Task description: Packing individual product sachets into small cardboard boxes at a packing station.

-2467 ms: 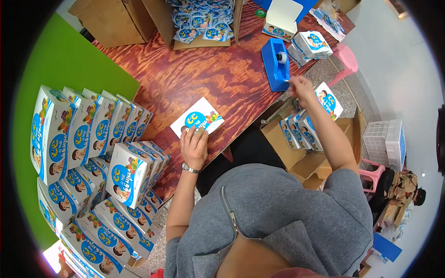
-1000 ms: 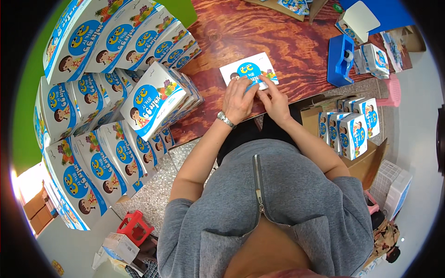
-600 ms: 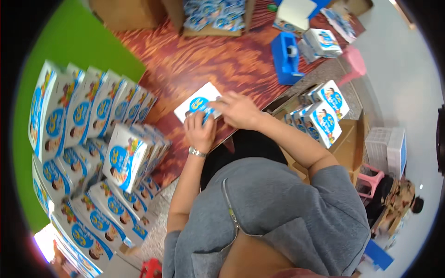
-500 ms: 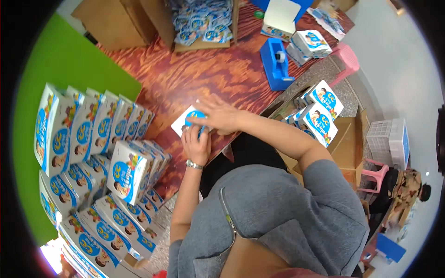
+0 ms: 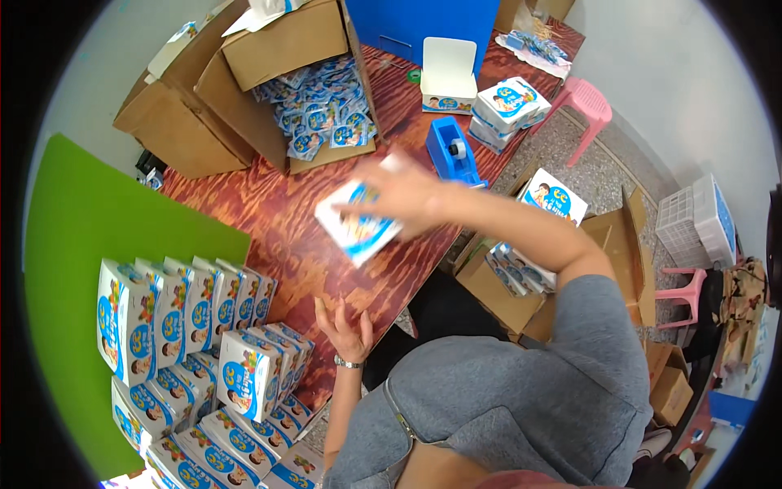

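A small white-and-blue printed carton [image 5: 357, 235] is in the grip of my right hand [image 5: 401, 198], held over the red-brown wood-patterned table. The hand is slightly blurred, with its fingers across the carton's top face. Nearer to me, my left hand [image 5: 349, 332] stands apart from the carton with its fingers spread and nothing in it. A watch circles the left wrist. Just beyond my right hand is a blue tape dispenser [image 5: 446, 153]. Several matching cartons [image 5: 175, 322] are stacked on the left.
A large cardboard box [image 5: 285, 53] full of small sachets [image 5: 326, 110] lies at the table's far side. An open carton [image 5: 449, 73] and some closed cartons [image 5: 507, 106] stand behind the dispenser. To the right are a shipping box [image 5: 607, 232] with cartons and a pink stool [image 5: 585, 102].
My left hand has let go of the carton and opened. My right hand now holds the carton alone, lifted and farther from me. The view has tilted toward the table's far side.
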{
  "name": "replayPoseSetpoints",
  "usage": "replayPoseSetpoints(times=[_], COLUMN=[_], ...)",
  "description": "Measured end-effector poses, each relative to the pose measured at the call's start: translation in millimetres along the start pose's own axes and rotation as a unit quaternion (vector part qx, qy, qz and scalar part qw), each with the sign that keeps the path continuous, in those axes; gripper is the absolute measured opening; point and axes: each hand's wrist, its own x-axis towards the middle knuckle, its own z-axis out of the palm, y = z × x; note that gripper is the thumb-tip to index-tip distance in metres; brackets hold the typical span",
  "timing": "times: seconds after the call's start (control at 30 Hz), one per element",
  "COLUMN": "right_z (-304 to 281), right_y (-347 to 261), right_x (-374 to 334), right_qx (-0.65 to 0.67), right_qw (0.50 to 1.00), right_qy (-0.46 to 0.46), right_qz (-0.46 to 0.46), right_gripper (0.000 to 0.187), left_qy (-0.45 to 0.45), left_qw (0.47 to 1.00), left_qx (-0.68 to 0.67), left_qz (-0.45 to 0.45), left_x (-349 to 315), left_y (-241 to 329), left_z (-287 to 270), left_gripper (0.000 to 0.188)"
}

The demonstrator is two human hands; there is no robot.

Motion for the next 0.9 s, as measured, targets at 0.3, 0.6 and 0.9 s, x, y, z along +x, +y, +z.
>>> replayPoseSetpoints(times=[0.3, 0.6, 0.9], right_z=[-68, 69, 72], right_y=[283, 415, 375], right_x=[-171, -257, -72], right_qx=[-0.072, -0.052, -0.022], right_qw=[0.858, 0.763, 0.934], right_qy=[0.171, 0.077, 0.119], right_qz=[0.48, 0.64, 0.337], right_gripper=[0.111, 0.096, 0.043], left_qy=[-0.11, -0.158, -0.192], left_qw=[0.994, 0.985, 0.974], left_qx=[-0.009, 0.011, -0.001], left_qz=[-0.027, -0.073, -0.123], left_x=[-13, -2, 1], left_y=[-1, -6, -2], left_z=[37, 44, 56], left_gripper=[0.05, 0.046, 0.043])
